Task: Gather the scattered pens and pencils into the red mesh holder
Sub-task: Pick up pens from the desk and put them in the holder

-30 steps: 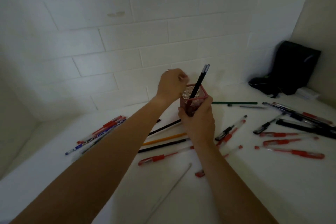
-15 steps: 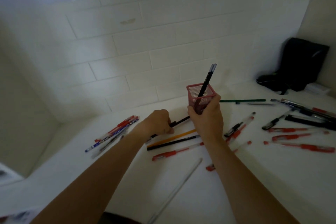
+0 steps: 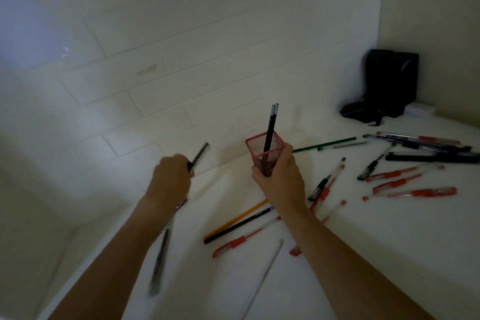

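Your right hand [image 3: 279, 180] grips the red holder [image 3: 265, 149] round its lower half, fingers curled on the mesh; two dark pencils [image 3: 270, 127] stand in it, leaning slightly. Your left hand [image 3: 170, 180], left of the holder and clear of it, is closed round a black pen [image 3: 199, 156], blurred. Near side of holder: yellow pencil [image 3: 236, 221], black pencil [image 3: 240, 226], red pen [image 3: 244, 239] on the bench [image 3: 363, 254]. Right of holder: green pencil [image 3: 324, 144], more red pens [image 3: 415, 192]. Far right: black bag [image 3: 389, 86].
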`<act>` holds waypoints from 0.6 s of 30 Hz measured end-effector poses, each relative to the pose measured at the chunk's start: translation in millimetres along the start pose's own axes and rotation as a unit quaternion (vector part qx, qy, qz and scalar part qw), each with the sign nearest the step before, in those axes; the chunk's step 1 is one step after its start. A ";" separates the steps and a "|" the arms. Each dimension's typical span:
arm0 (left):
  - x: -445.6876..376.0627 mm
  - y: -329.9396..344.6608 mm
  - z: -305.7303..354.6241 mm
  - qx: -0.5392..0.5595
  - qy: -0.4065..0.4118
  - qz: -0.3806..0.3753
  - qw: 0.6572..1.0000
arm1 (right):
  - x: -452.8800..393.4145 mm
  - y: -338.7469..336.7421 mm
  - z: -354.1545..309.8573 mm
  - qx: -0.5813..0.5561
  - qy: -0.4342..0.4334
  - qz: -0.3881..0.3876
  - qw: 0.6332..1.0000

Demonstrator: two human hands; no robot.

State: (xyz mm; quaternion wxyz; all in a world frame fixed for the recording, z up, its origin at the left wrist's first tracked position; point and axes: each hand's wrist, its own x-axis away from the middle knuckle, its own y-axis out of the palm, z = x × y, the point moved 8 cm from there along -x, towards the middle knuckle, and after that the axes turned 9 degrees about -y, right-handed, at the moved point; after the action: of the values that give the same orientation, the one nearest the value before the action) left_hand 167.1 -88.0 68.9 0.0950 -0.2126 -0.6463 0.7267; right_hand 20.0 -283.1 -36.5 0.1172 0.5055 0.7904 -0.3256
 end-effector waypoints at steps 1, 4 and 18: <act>-0.5 -22.6 4.6 0.076 0.001 0.024 0.997 | -0.2 0.5 0.2 0.002 -0.001 0.000 1.000; 4.7 -62.9 42.3 0.441 0.038 0.021 0.897 | -1.0 1.5 1.8 0.007 0.001 -0.002 1.000; -29.3 -69.5 131.6 0.658 0.087 0.170 0.728 | -1.1 2.2 2.5 0.006 0.004 0.001 1.000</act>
State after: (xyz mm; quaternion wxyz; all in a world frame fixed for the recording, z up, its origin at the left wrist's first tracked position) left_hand 126.9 -208.3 152.2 0.1417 -0.2649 0.0522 0.9524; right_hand 22.1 -284.8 -38.7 0.1113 0.5085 0.7885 -0.3275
